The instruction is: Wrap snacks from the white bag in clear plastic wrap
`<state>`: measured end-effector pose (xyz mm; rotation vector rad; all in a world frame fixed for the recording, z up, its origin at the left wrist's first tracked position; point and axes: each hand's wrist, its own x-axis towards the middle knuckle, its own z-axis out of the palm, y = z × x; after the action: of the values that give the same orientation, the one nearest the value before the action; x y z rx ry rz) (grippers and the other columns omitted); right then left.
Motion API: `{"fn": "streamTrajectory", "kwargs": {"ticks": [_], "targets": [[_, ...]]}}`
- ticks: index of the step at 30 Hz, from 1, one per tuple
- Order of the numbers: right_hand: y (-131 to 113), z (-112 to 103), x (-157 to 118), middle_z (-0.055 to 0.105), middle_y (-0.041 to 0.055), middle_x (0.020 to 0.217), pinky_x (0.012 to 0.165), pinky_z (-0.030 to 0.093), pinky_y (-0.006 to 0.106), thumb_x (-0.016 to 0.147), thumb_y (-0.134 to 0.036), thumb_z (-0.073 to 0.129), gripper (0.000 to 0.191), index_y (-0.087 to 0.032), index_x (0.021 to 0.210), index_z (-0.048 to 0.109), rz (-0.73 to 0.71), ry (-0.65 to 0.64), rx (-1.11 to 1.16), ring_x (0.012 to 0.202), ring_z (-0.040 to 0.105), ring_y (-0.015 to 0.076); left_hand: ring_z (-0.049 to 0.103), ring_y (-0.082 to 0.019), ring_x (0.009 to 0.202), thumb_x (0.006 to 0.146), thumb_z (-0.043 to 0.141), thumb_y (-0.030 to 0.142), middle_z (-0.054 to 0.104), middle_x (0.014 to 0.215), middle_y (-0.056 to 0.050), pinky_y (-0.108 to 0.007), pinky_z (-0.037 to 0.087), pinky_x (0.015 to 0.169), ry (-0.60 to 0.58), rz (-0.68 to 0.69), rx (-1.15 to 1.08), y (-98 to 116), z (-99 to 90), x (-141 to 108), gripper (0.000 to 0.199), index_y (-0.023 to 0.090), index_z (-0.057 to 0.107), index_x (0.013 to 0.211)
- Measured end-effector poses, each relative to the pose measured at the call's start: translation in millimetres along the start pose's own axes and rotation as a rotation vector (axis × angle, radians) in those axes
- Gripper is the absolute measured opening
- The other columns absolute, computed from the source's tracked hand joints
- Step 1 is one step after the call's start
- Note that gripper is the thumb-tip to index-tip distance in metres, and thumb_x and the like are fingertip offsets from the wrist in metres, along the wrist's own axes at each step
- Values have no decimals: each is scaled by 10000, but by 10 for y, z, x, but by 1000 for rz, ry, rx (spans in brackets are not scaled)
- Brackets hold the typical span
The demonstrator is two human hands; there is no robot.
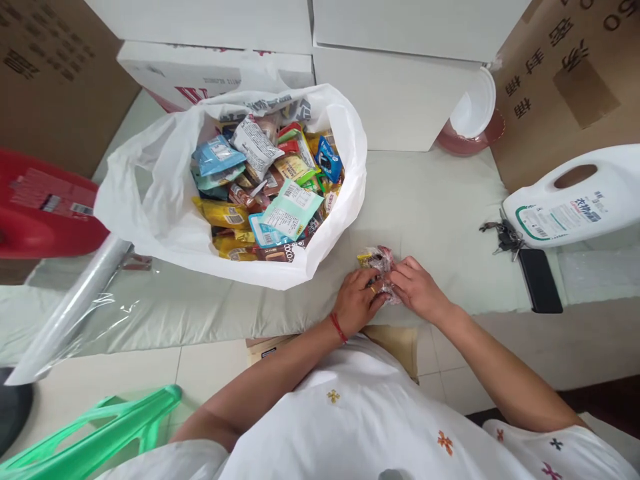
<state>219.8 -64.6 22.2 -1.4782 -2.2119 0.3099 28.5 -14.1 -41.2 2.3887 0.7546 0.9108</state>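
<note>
Near the table's front edge lies a small bundle of snack packets in clear plastic wrap (381, 261). My left hand (356, 299), with a red bracelet at the wrist, has its fingers closed on the bundle's left and lower side. From the right, my right hand (416, 285) pinches the same wrap. The fingers of both hands nearly meet and hide part of it. Up and to the left stands a wide-open white plastic bag (345, 200) full of small packaged snacks (293, 208) in many colours.
A roll of clear film (75, 300) and a red container (45, 207) are at the left. White boxes (390, 93) line the back. Keys (505, 237), a phone (540, 280) and a white jug (575, 200) lie right. A green stool (100, 427) stands below left.
</note>
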Motion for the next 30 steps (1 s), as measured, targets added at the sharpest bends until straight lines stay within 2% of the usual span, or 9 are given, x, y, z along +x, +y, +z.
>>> {"fn": "streamTrajectory", "kwargs": {"ticks": [3, 9, 12, 14, 18, 21, 23, 27, 30], "targets": [[-33, 73, -37, 580, 62, 793, 729, 433, 340, 1013, -154, 497, 202, -205, 868, 629, 74, 53, 10, 834, 460, 234, 612, -291, 1154, 975, 662, 448, 675, 1188, -143, -456, 492, 955, 121, -3, 62, 31, -1, -11, 342, 206, 690, 1215], [122, -26, 241, 643, 115, 1155, 972, 471, 441, 948, -189, 563, 321, -208, 1263, 623, 284, 208, 77, 1089, 538, 279, 625, -261, 1131, 1010, 623, 439, 741, 1151, -82, -432, 461, 933, -27, 3, 40, 42, -25, 11, 274, 258, 741, 1177], [340, -31, 578, 563, 166, 1410, 1085, 418, 510, 848, -299, 716, 678, -174, 1477, 498, 358, 35, 79, 1266, 483, 348, 605, -265, 1142, 997, 643, 430, 741, 1143, -82, -438, 488, 947, -23, -5, -7, 25, -15, 17, 248, 246, 778, 1094], [480, -25, 849, 603, 170, 1384, 1065, 428, 502, 794, -363, 780, 777, -160, 1489, 498, 436, -169, 54, 1249, 503, 370, 597, -266, 1134, 989, 654, 425, 737, 1139, -86, -442, 508, 951, -20, 3, -29, 17, -10, 20, 255, 239, 783, 1107], [620, -61, 1352, 723, 103, 1074, 808, 478, 323, 787, -297, 787, 535, -154, 1288, 665, 575, -539, 55, 934, 628, 256, 600, -271, 1128, 988, 653, 431, 734, 1142, -88, -458, 524, 953, -51, -18, -33, 14, -12, 23, 264, 246, 787, 1121], [572, -110, 1522, 704, 32, 855, 700, 430, 275, 833, -191, 719, 184, -161, 1011, 756, 524, -612, 118, 751, 589, 173, 605, -279, 1155, 988, 656, 426, 733, 1155, -85, -471, 517, 961, -80, -40, -32, 15, -8, 25, 253, 262, 785, 1131], [473, -126, 1454, 685, 31, 820, 749, 429, 290, 856, -151, 684, 80, -168, 869, 761, 388, -516, 94, 771, 558, 174, 609, -281, 1168, 987, 658, 426, 735, 1154, -82, -470, 510, 964, -81, -48, -25, 19, -3, 29, 251, 263, 782, 1132], [219, -78, 878, 652, 83, 812, 798, 445, 354, 956, -167, 592, 251, -182, 756, 742, 46, -257, -61, 885, 499, 239, 633, -271, 1099, 995, 640, 439, 734, 1098, -81, -448, 512, 903, -65, -76, 17, 45, -6, 34, 249, 253, 782, 1077], [95, 32, 327, 698, 128, 950, 815, 509, 395, 1012, -220, 550, 238, -144, 1033, 775, -60, -131, -110, 937, 506, 269, 652, -263, 1053, 1002, 628, 445, 730, 1057, -84, -433, 517, 885, -31, -76, 38, 72, -2, 20, 259, 235, 753, 1089]]}}
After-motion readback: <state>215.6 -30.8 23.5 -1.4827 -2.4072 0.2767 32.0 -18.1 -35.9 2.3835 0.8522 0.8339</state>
